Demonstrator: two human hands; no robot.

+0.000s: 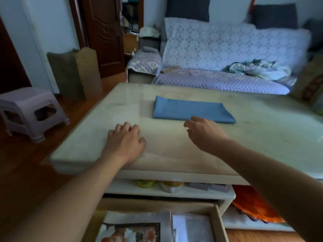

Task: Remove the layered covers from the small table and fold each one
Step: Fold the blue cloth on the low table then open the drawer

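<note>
Open drawer (157,224) nearest. Left hand (125,143) rests on the table (262,137), fingers loosely curled, empty; right hand (203,131) hovers relaxed, empty, beside the folded blue cover (190,110). Advice: square its edges, press flat.

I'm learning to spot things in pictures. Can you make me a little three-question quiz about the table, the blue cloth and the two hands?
1. True or false: the blue cloth lies folded flat on the table.
2. Which hand rests on the tabletop near its front edge? A) left hand B) right hand C) neither
3. Fill in: the pale stool stands on the floor to the ____ of the table.

Key:
1. True. It is a neat flat rectangle.
2. A. The left hand lies on the top with curled fingers, holding nothing; the right hand hovers at the cloth's near edge, gripping nothing.
3. Left.
</note>
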